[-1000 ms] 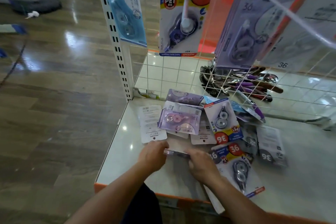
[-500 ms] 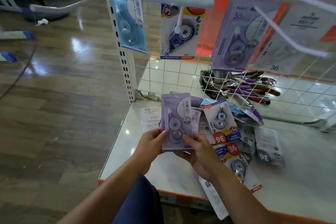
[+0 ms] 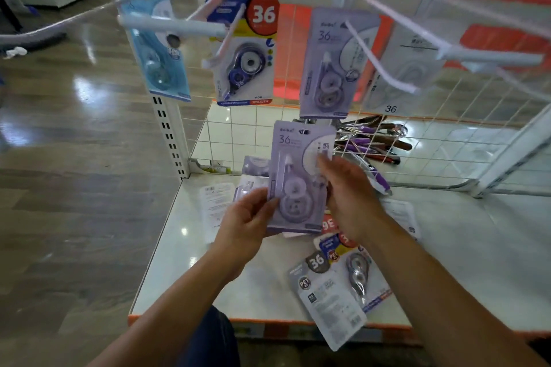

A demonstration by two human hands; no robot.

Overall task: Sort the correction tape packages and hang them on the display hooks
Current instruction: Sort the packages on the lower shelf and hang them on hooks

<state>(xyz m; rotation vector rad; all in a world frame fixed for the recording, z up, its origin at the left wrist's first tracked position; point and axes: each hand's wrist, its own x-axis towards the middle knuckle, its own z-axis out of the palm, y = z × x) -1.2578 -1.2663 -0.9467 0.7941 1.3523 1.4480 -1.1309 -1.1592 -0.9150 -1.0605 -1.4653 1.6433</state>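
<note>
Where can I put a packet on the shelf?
The shelf is bare on its right side by the wire grid and at the front-left corner by the orange edge. The middle, under the left hand, right hand and the purple package they hold, is crowded with loose packages.

1. Views: one, head-worn, wide-angle; straight lines bow toward the frame edges.
2. Position: at the near edge of the counter, above it.
3. Facing: forward and down, across the counter toward the display hooks.
4. Range: close; both forearms enter from the bottom edge, hooks near the lens along the top.
</note>
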